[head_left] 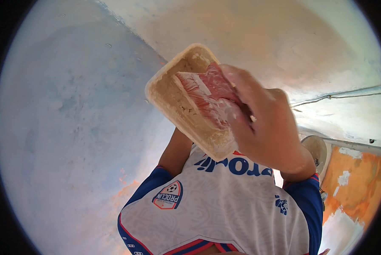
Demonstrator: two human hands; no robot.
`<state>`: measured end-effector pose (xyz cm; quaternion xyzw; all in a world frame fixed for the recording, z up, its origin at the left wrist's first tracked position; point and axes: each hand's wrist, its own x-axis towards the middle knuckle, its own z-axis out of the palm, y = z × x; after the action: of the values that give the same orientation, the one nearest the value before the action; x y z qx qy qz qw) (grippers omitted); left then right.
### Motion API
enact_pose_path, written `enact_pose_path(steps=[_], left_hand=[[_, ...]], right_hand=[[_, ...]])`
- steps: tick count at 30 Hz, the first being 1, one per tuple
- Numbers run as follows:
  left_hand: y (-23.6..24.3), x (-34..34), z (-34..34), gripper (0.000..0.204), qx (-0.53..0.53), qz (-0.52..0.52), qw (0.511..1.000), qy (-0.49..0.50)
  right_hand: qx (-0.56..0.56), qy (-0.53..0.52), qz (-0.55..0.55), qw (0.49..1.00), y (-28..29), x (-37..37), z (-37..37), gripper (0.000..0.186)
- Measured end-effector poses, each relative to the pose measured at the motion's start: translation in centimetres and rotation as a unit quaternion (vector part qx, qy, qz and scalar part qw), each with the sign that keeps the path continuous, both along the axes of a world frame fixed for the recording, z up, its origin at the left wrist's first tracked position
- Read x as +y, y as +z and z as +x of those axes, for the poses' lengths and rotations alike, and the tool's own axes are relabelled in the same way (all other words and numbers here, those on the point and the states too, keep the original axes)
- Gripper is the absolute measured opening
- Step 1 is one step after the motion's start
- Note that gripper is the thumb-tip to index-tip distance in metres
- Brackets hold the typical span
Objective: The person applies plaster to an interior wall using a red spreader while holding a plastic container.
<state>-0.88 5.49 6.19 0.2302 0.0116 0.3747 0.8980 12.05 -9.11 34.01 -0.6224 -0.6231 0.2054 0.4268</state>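
Note:
My right hand (265, 119) grips a red, flat-bladed tool (211, 80), streaked with white residue, inside a shallow, cream plastic tray (160, 95). The tray is tilted, its inside crusted with beige and white material. My left forearm (173, 151) rises behind the tray; that hand and its fingers are hidden by it.
A mottled pale-blue surface (62, 110) spans the left, joining a beige one (284, 38) along a seam. A cable (348, 95) runs along the right. A round greyish object (313, 148) and a patchy orange wall section (352, 182) are at lower right, beside my body.

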Motion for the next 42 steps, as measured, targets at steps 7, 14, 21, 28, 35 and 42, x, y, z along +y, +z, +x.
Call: enact_pose_path(steps=[7,14,21,28,35,42], left_hand=[[0.7,-0.8,0.4,0.086,0.006,0.02,0.999,0.031],[0.1,-0.8,1.1,0.085,0.007,0.027,0.999,0.033],[0.7,-0.6,1.4,0.084,0.016,0.036,0.999,0.034],[1.8,-0.3,1.7,0.082,0.024,0.05,0.997,0.051],[4.4,-1.1,1.2,0.081,0.023,0.079,0.993,0.087],[5.0,-0.9,1.3,0.092,-0.083,0.128,0.988,0.012]], right_hand=[[-0.017,0.032,-0.074,0.997,-2.4,0.7,-0.9,0.042],[-0.028,0.039,-0.049,0.998,-2.4,-0.7,-0.7,0.041],[-0.001,0.011,-0.015,1.0,-1.6,-1.4,-0.1,0.042],[-0.008,-0.006,0.003,1.0,-1.9,-0.7,-0.5,0.043],[-0.017,-0.021,-0.048,0.998,-2.1,-0.3,-0.8,0.04],[-0.002,0.012,-0.034,0.999,-3.9,0.3,-0.6,0.043]])
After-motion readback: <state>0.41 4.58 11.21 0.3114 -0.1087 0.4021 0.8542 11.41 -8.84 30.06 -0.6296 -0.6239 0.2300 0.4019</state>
